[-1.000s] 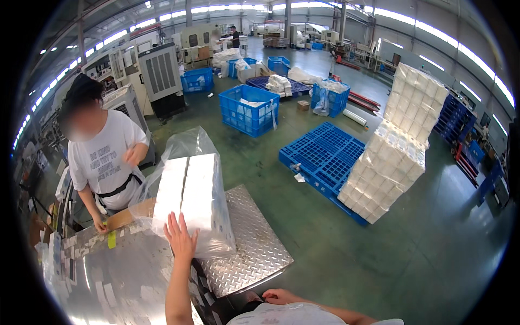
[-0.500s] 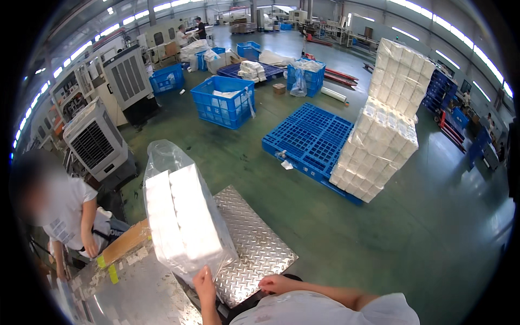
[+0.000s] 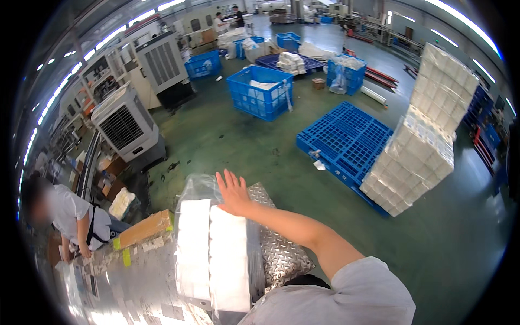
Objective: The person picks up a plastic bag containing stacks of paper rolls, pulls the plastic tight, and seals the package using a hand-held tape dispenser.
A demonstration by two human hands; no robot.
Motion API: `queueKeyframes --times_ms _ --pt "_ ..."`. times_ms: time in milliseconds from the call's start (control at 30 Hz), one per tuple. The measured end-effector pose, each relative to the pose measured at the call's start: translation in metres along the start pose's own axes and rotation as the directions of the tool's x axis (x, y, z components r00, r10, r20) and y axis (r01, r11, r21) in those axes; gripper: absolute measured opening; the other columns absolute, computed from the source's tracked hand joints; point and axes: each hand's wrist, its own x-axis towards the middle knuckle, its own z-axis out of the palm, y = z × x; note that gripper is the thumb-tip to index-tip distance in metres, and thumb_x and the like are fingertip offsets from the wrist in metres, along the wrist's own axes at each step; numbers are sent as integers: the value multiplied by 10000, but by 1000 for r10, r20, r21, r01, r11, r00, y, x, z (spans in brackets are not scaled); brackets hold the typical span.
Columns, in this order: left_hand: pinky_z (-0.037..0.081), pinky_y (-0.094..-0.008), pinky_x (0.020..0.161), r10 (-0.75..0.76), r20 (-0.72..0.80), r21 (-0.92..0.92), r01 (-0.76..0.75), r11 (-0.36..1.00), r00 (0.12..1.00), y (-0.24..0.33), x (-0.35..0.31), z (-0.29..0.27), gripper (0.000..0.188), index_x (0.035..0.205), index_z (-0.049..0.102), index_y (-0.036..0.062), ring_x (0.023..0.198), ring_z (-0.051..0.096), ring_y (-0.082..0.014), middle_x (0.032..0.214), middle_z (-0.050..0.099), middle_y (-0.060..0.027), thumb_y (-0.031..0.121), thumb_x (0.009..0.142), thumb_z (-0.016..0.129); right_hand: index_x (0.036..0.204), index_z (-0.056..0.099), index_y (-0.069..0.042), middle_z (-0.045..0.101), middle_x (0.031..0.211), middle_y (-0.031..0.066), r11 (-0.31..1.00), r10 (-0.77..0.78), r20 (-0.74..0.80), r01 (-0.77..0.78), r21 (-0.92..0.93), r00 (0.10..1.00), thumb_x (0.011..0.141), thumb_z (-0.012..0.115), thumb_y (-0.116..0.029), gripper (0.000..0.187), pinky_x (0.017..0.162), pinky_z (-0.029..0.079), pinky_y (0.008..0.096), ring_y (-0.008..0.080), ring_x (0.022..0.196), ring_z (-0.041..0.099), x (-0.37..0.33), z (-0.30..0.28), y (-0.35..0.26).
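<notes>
A clear plastic bag (image 3: 198, 187) filled with two long rows of white paper packs (image 3: 193, 244) lies in front of me, at the edge of a worn metal table (image 3: 130, 287). My right arm reaches across it. At the bag's far end my right hand (image 3: 235, 196) lies over the loose film and the end of the right row, fingers spread and stretched out. My left hand is out of view. Beside the bag, a diamond-plate metal platform (image 3: 281, 249) shows partly under my arm.
A co-worker (image 3: 81, 222) bends over the table's left side. Air coolers (image 3: 127, 124) stand beyond. Across the green floor are a blue crate (image 3: 260, 97), a blue pallet (image 3: 344, 141) and a tall stack of wrapped white packs (image 3: 411, 157).
My right hand has moved from near my body out to the bag's far end, its fingers now spread. My left hand has left the view. The bag now lies nearer to me.
</notes>
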Motion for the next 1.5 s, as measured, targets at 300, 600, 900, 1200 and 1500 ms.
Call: queueKeyframes --times_ms 300,600,900,1200,1500 --pt "239 -329 456 210 -518 12 -238 971 829 -28 17 26 372 570 354 44 492 297 -162 518 332 -28 193 908 401 702 491 -10 522 689 217 769 -33 231 -123 627 972 777 524 -112 131 588 391 441 385 673 513 -61 23 52" --pt "207 -260 407 38 -149 -731 -136 668 988 38 63 65 448 546 193 172 427 183 -96 497 197 43 260 935 397 623 469 -45 406 582 -48 379 298 419 -509 772 858 700 410 67 147 510 284 241 59 588 339 -190 -91 99" --pt "230 -261 443 401 71 -527 -307 792 913 30 88 53 394 569 366 90 470 277 -97 531 339 11 273 882 519 656 500 -47 425 587 -59 476 259 582 -627 617 770 660 459 53 109 507 287 217 53 569 384 -226 -131 90" --pt "271 -458 1018 510 -39 448 -441 777 859 20 99 28 806 1356 274 2 1217 307 -407 1324 276 -292 256 739 725 946 584 -77 613 718 143 928 246 510 -351 120 824 780 579 -264 250 605 459 373 290 736 618 -177 -184 49" --pt "371 -483 917 280 -32 433 -239 869 960 -55 129 -2 858 1389 224 41 1093 428 -387 1268 306 -300 290 742 730 856 624 -44 606 661 125 791 487 149 -506 343 861 811 548 -170 154 565 450 339 251 591 588 -183 -173 138"
